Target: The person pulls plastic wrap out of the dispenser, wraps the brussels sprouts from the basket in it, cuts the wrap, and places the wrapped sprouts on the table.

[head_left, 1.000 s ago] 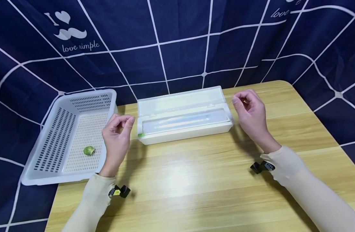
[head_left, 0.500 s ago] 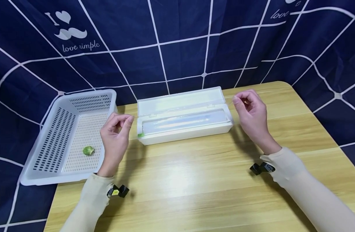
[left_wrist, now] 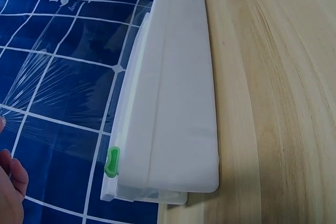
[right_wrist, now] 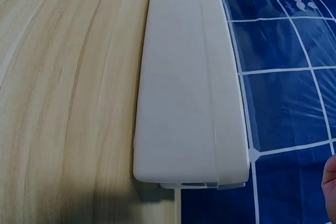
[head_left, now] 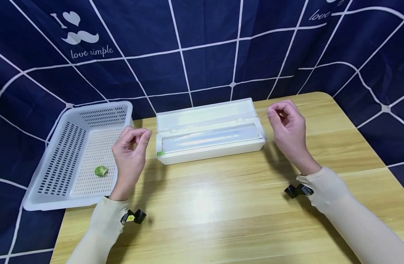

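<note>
A sheet of clear plastic wrap (left_wrist: 58,85) is stretched between both hands above the white wrap dispenser box (head_left: 211,152). My left hand (head_left: 130,157) pinches one corner of it between thumb and fingertips, off the box's left end. At the other end my right hand (head_left: 288,132) pinches the opposite corner. In the left wrist view, creases fan out from the left fingertips. The dispenser's lid (head_left: 206,113) stands raised at the back, with the film roll (head_left: 210,138) showing inside. A green slide cutter (left_wrist: 112,162) sits at the box's left end.
To the left stands a white perforated basket (head_left: 64,203), with a small Brussels sprout (head_left: 101,171) lying on its floor. The wooden table (head_left: 202,216) stretches in front of the box. A navy checked cloth (head_left: 208,66) hangs behind.
My left hand has shifted slightly left and my right hand slightly right and up, both keeping their pinch. The film's edge between them shows more plainly above the box.
</note>
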Demonstrator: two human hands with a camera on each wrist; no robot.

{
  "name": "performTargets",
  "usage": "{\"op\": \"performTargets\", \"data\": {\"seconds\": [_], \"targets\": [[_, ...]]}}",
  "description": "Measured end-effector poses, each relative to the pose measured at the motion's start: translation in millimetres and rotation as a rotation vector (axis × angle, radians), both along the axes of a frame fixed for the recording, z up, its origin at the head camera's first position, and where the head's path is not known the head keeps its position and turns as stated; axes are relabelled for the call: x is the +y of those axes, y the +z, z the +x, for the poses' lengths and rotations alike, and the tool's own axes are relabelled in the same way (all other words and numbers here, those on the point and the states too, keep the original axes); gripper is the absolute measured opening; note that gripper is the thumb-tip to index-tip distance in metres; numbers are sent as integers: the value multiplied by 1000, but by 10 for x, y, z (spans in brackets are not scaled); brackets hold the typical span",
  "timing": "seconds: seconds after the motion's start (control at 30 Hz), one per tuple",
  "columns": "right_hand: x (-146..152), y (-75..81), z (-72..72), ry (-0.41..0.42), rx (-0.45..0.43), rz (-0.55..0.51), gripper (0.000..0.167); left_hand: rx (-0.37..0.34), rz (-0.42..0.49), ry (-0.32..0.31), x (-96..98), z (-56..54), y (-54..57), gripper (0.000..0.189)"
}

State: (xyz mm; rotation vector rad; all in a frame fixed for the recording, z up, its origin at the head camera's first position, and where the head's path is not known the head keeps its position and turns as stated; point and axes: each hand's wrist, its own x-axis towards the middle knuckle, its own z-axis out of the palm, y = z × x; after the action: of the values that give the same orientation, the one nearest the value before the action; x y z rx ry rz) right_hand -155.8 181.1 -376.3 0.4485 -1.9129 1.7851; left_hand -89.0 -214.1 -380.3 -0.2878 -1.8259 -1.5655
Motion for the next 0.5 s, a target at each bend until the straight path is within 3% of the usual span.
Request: {"op": "performTargets", "data": {"seconds": [0.27,0.5], "targets": [[-7,-8,-31,14,49,-16,24,9,-17,9,-10,-13,27,6],[27,-4,-20,1,52,39,27,4,-12,3,-1,-7,42,10]]}}
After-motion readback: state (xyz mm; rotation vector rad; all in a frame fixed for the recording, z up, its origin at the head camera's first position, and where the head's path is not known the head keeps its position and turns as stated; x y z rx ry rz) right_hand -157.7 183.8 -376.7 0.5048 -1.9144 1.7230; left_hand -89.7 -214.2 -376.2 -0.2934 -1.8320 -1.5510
